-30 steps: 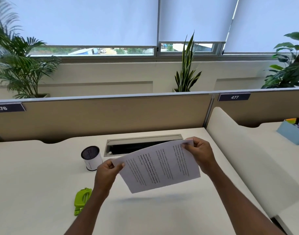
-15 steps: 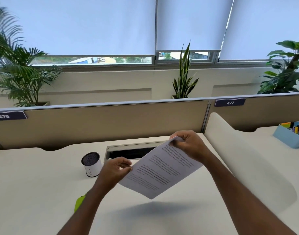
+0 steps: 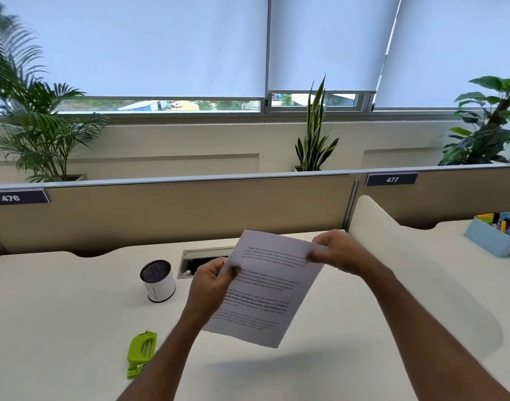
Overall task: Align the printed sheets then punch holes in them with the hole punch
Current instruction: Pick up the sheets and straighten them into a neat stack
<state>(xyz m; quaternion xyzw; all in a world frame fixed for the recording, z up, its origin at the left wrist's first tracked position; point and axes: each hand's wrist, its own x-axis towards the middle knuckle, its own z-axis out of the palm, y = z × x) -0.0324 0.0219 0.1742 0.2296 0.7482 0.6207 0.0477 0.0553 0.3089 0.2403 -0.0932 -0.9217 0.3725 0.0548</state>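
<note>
An office desk (image 3: 60, 328), pale and bare for the most part, stands against a low tan partition with windows, blinds and potted plants behind it. Above its middle the printed sheets (image 3: 265, 290) are held in the air, tilted, with one long edge toward the person and a shadow on the desk beneath them. The left hand (image 3: 211, 280) pinches the near left edge, thumb on top and fingers closed under the paper. The right hand (image 3: 337, 251) grips the far right corner, fingers curled shut over it.

The paper looks thin and light; it will likely bend and slide sheet over sheet, so holding it loosely at two opposite edges and tapping one edge on the desk seems the way to square it. How many sheets there are cannot be told.

The green hole punch (image 3: 141, 353) lies on the desk near the left forearm, apart from the paper and untouched. Beyond the left hand stands a white round cup (image 3: 158, 280) with a dark mesh top; what is in it cannot be seen. On the next desk, far right, a blue tray (image 3: 492, 240) holds pens and coloured notes.
</note>
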